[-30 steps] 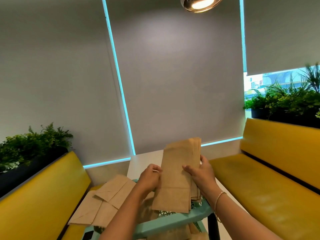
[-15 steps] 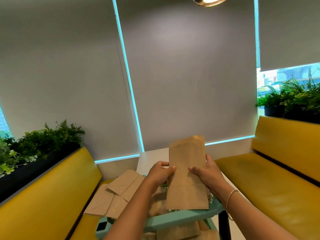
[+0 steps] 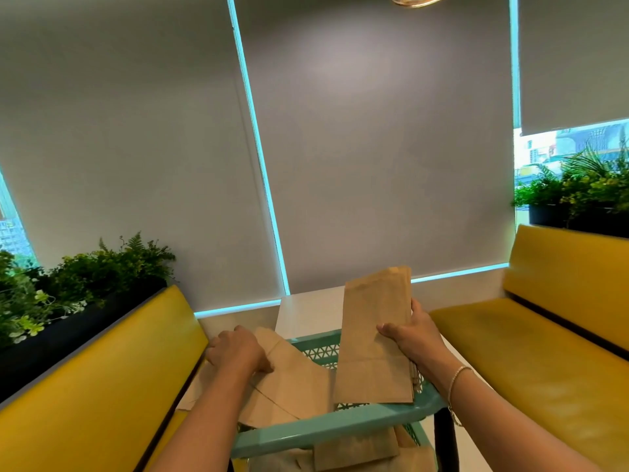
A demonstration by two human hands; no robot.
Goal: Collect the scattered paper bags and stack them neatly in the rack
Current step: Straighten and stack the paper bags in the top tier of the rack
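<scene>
Step in hand: collection. One batch is gathered; more loose bags are being reached for.
Right hand point(image 3: 413, 338): holds the bundle point(image 3: 374, 338) of brown paper bags upright, thumb across the front face, fingers behind, above the right part of the rack point(image 3: 337, 425).
Left hand point(image 3: 236, 350): rests palm-down on the loose bags point(image 3: 292, 383), fingers bent over their left edge. Whether it already grips one cannot be told.
Loose bags: lie overlapping and askew, partly over the rack's left side and partly on the table point(image 3: 306, 313).
Rack: teal plastic with an openwork wall. More bags show on a lower level beneath the front rim.
Surroundings: yellow benches on both sides; planters behind them.
Next move, judged: the left hand should close on the top loose bag, lift it clear, and bring it against the bundle with edges aligned.
Requirement: the bundle must stay square while the new bag joins it; thin paper slips and fans easily.
</scene>
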